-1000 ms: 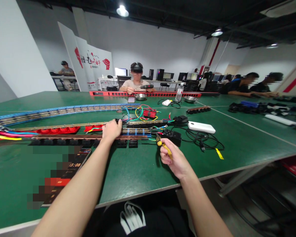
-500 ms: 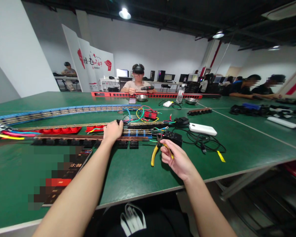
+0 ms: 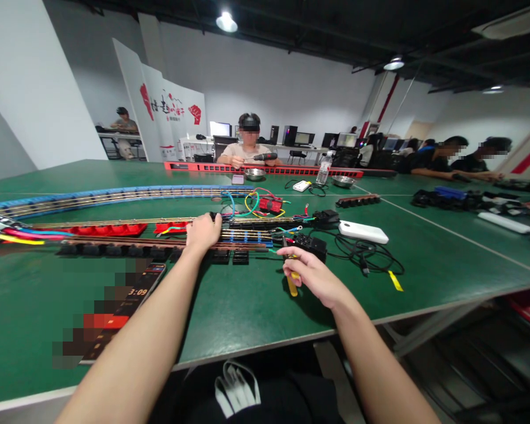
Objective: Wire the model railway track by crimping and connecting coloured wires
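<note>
Pliers [image 3: 292, 287] within right hand grip [image 3: 312, 275]

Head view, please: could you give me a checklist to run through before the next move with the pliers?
1. Grip: the right hand is closed round the yellow-handled pliers: ok.
2. Pliers' jaws set on a wire: hidden behind the hand: cannot tell.
3. Support: the left hand rests on the terminal strips: ok.
4. Left hand apart from the pliers: ok.
5. Black cables lie loose to the right of the right hand, apart from it: ok.
</note>
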Action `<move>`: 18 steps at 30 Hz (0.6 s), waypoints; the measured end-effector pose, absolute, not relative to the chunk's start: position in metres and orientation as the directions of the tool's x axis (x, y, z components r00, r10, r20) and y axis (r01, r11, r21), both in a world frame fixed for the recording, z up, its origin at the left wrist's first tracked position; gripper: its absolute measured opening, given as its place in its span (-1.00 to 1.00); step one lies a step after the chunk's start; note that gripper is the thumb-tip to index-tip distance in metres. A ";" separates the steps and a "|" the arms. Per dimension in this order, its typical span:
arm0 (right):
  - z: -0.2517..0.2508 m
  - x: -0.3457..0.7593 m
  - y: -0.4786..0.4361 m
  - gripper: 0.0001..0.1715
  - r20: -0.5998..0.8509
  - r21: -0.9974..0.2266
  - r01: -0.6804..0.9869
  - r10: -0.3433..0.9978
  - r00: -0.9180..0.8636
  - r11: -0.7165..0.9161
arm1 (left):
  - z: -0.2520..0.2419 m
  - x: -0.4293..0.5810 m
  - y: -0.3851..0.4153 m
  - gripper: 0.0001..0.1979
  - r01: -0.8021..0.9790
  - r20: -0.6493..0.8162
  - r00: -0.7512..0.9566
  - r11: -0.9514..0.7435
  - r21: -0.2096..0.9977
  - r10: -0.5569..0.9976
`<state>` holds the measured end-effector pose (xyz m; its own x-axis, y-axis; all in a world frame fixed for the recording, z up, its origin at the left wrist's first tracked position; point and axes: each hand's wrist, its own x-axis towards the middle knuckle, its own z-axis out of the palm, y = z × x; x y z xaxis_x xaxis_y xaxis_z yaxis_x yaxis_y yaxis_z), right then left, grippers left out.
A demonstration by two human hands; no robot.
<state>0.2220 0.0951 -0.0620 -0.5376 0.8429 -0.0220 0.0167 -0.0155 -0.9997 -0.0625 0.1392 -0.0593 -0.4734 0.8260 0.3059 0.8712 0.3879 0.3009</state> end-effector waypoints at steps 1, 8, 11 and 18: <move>-0.066 0.223 0.093 -0.56 -0.015 -0.996 0.079 0.843 -0.538 0.033 | -0.059 -0.062 0.139 -0.48 0.871 0.305 -0.474 0.388 0.301 0.826; -0.088 0.230 0.086 -0.51 0.299 -0.807 0.447 0.919 -0.256 0.387 | -0.057 -0.061 0.137 -0.49 0.873 0.300 -0.470 0.388 0.295 0.830; -0.090 0.232 0.081 -0.54 0.330 -0.748 0.533 0.919 -0.216 0.394 | -0.057 -0.061 0.137 -0.48 0.874 0.304 -0.468 0.385 0.297 0.830; -0.090 0.223 0.077 -0.53 0.253 -0.795 0.480 0.921 -0.296 0.372 | -0.060 -0.063 0.140 -0.46 0.870 0.313 -0.471 0.376 0.320 0.825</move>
